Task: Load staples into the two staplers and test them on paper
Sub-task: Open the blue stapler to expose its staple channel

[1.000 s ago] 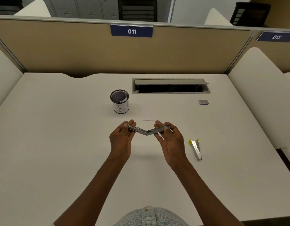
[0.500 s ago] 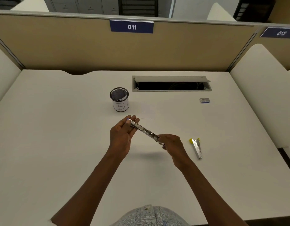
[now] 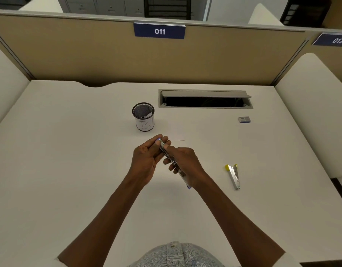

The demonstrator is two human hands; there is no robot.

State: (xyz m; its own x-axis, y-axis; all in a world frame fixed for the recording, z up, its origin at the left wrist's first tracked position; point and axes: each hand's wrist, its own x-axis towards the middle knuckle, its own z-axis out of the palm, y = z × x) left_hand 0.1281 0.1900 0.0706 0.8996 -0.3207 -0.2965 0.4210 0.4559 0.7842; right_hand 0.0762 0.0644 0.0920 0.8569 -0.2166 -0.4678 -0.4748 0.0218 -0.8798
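Observation:
A metal stapler with blue tips (image 3: 169,155) is swung wide open and held above the middle of the desk, running from upper left to lower right. My left hand (image 3: 147,160) pinches its far end, and my right hand (image 3: 185,164) grips its near half, the blue tip poking out below the palm. A second stapler with yellow tips (image 3: 233,175) lies on the desk to the right, apart from both hands. A small box of staples (image 3: 244,119) sits at the back right. A white sheet of paper (image 3: 176,135) lies just beyond my hands, faint against the desk.
A mesh pen cup (image 3: 143,116) labelled "B" stands behind my left hand. A cable tray with its lid raised (image 3: 204,99) is set into the desk at the back. Tan partition panels close the back, and white dividers rise at both sides.
The stapler went from a V shape across both hands to a straighter line angled down to the right. My right hand drew back toward me and curled round its near half.

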